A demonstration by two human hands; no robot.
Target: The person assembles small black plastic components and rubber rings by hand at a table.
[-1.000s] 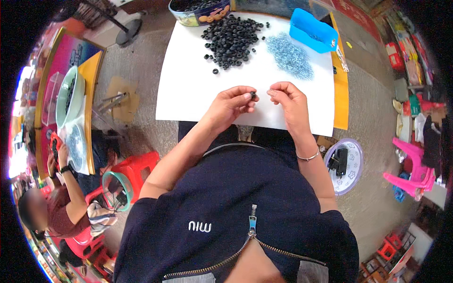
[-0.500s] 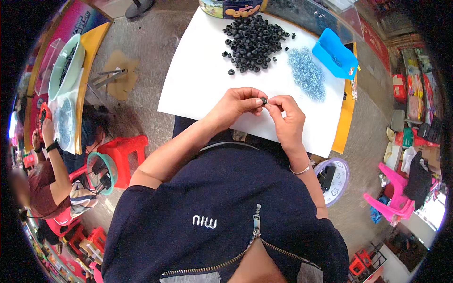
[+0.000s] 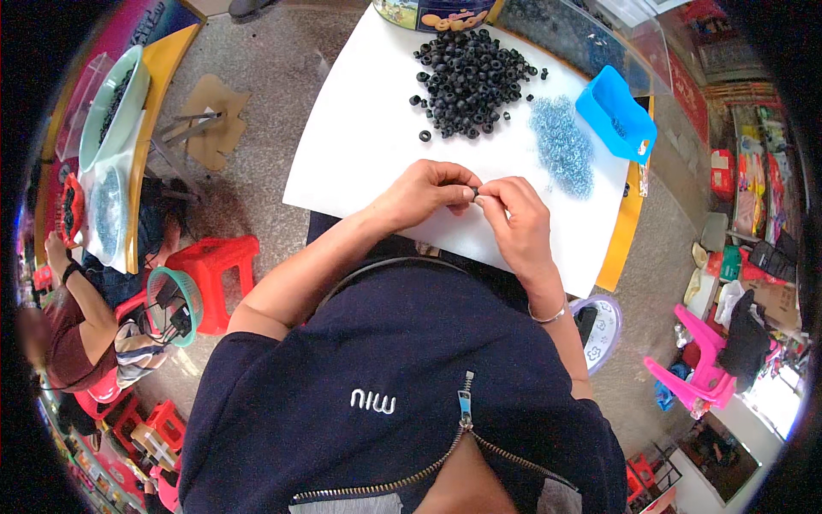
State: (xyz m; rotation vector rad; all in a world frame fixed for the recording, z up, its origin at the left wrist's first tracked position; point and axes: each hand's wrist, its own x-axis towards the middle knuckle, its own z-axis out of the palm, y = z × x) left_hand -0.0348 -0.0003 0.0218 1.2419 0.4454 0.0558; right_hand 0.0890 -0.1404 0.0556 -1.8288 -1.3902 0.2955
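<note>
Above the near edge of a white sheet [image 3: 342, 146], my two hands meet fingertip to fingertip. My left hand [image 3: 428, 190] pinches a small black ring-shaped part [image 3: 476, 194] between thumb and forefinger. The right hand [image 3: 519, 218], with a bracelet at its wrist, has thumb and forefinger pressed together against the same part. Whether it also grips some tiny piece is hidden by the fingers. Beyond the hands lies a heap of black ring-shaped parts [image 3: 471, 81]. To its right spreads a pile of tiny, clear bluish pieces [image 3: 563, 146].
A blue plastic tray [image 3: 615, 111] stands at the table's right, and a printed tin [image 3: 432, 15] at the back. A red stool [image 3: 205, 278] is on the left. Further left, a person [image 3: 77, 334] sits at another table. A pink stool [image 3: 698, 364] lies at the right.
My right fingertips have closed in on the black part, and it is now more covered. The whole view has shifted slightly. Both heaps look the same.
</note>
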